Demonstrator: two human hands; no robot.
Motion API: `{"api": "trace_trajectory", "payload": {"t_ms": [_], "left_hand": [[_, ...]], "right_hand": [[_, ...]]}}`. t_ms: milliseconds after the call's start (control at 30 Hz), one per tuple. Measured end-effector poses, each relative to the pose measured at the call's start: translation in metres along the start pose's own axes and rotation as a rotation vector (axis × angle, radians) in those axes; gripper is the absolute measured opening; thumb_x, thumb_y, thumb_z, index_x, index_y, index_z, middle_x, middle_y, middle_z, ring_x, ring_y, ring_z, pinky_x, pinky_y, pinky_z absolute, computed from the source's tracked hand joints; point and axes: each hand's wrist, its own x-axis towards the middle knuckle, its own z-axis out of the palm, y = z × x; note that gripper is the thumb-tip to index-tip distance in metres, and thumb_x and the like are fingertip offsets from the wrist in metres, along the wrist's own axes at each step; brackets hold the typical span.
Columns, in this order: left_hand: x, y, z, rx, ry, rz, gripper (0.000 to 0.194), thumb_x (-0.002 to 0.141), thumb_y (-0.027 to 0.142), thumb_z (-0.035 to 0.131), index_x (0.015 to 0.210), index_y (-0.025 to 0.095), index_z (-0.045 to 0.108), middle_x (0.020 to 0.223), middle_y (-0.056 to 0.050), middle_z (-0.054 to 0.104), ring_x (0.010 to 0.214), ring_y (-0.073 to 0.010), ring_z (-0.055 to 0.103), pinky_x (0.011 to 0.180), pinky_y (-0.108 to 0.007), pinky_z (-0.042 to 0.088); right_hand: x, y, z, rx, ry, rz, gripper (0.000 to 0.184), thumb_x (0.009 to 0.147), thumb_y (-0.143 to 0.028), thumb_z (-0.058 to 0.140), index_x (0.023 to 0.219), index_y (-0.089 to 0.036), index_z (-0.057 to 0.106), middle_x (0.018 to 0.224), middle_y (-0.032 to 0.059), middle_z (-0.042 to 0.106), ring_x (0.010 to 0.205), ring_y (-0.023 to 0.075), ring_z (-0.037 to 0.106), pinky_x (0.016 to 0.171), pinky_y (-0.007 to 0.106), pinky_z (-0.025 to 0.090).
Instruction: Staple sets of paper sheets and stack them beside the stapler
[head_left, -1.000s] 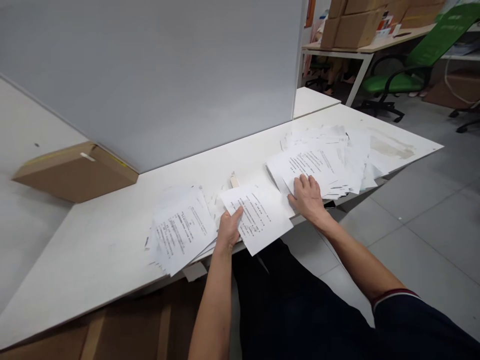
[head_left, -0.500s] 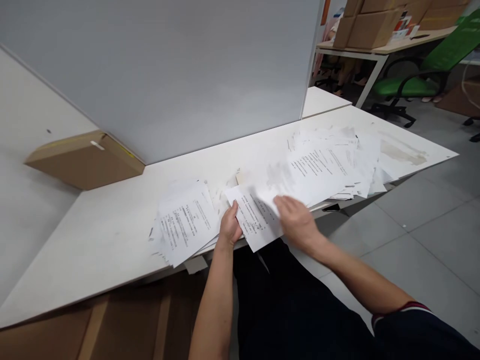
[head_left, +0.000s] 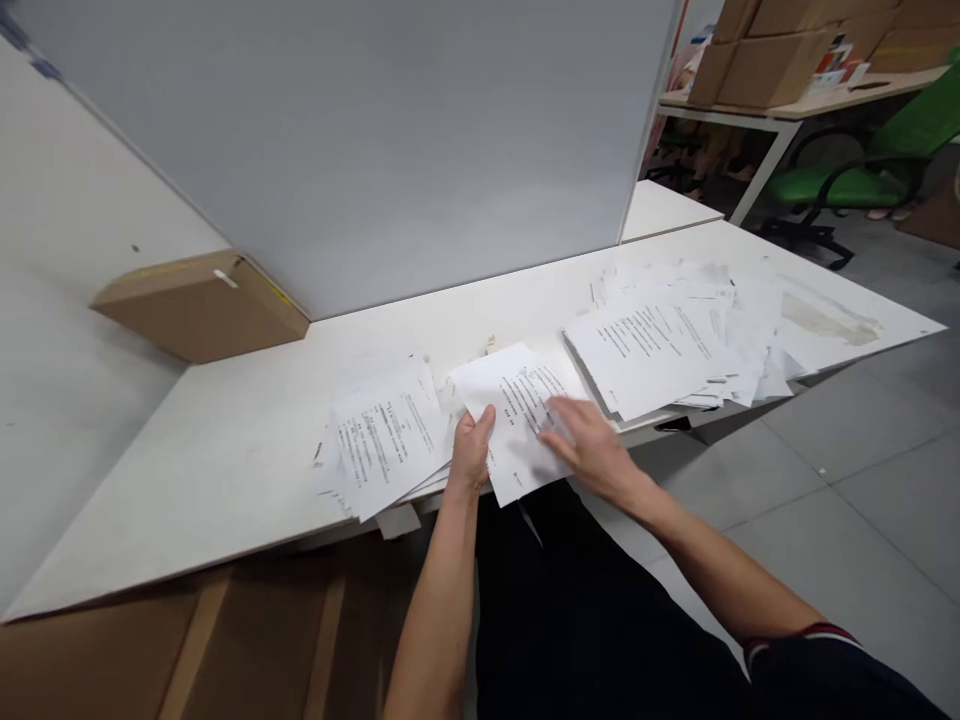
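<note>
Mid paper-sorting: left hand pinches the printed sheet at the counter's near edge, right hand open flat on it; next it probably needs a slide onto a pile.

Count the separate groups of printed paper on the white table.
3. A left pile beside the left hand; the middle sheets held by both hands, the right hand on top; a large spread pile to the right. Sheets underneath may be hidden.
</note>
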Motion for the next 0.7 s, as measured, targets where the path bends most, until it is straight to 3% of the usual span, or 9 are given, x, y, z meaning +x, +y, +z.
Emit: {"api": "trace_trajectory", "payload": {"t_ms": [67,133,233,300,400,533,700], "left_hand": [[-0.006,0.012,0.004,0.015,-0.044,0.071,0.045,0.069,0.04,0.072,0.104,0.014,0.064,0.102,-0.011,0.07,0.104,-0.0273,0.062,0.092,-0.042,0.049],[-0.011,0.027,0.009,0.073,-0.07,0.194,0.04,0.07,0.041,0.071,0.101,0.016,0.066,0.102,-0.009,0.07,0.105,-0.0256,0.062,0.093,-0.039,0.049],[-0.015,0.048,0.012,0.224,-0.074,0.375,0.034,0.071,0.041,0.07,0.095,0.016,0.069,0.096,-0.007,0.071,0.101,-0.0239,0.063,0.091,-0.037,0.049],[-0.014,0.053,0.01,0.304,-0.031,0.453,0.033,0.069,0.039,0.072,0.092,0.015,0.069,0.089,-0.006,0.071,0.095,-0.0227,0.064,0.087,-0.036,0.051],[-0.008,0.047,0.004,0.315,0.056,0.518,0.033,0.067,0.036,0.075,0.092,0.016,0.069,0.084,-0.004,0.071,0.087,-0.019,0.065,0.082,-0.032,0.051],[-0.001,0.028,-0.001,0.233,0.087,0.537,0.029,0.07,0.032,0.073,0.094,0.017,0.069,0.091,-0.004,0.071,0.089,-0.0156,0.064,0.084,-0.029,0.05],[0.0,0.027,0.006,0.172,0.115,0.616,0.018,0.075,0.031,0.069,0.088,0.019,0.069,0.085,-0.001,0.07,0.087,-0.0142,0.063,0.085,-0.028,0.048]], "right_hand": [[0.014,0.012,-0.016,0.184,0.134,0.21,0.056,0.086,-0.05,0.049,0.129,-0.014,0.046,0.127,0.0181,0.053,0.116,0.0286,0.051,0.094,0.049,0.045],[0.027,0.019,-0.027,0.434,0.13,0.31,0.057,0.081,-0.05,0.058,0.126,-0.017,0.048,0.123,0.0156,0.057,0.109,0.0275,0.056,0.091,0.046,0.047],[0.041,0.02,-0.033,0.815,0.068,0.226,0.034,0.078,-0.045,0.062,0.101,-0.019,0.059,0.103,0.0077,0.066,0.097,0.0228,0.061,0.088,0.04,0.048],[0.045,0.019,-0.028,0.954,0.109,0.158,0.024,0.079,-0.042,0.063,0.088,-0.021,0.059,0.092,0.0037,0.067,0.09,0.0199,0.062,0.085,0.036,0.049],[0.046,0.023,-0.011,0.999,0.17,0.159,0.022,0.077,-0.04,0.065,0.086,-0.021,0.058,0.087,0.002,0.066,0.087,0.0184,0.061,0.082,0.034,0.048],[0.042,0.032,0.008,1.02,0.11,0.19,0.025,0.076,-0.04,0.066,0.089,-0.02,0.057,0.09,0.0031,0.066,0.089,0.0182,0.061,0.084,0.034,0.046],[0.039,0.034,0.012,1.093,0.134,0.159,0.022,0.077,-0.037,0.065,0.089,-0.022,0.056,0.091,0.0023,0.067,0.09,0.0172,0.062,0.087,0.033,0.046]]}}
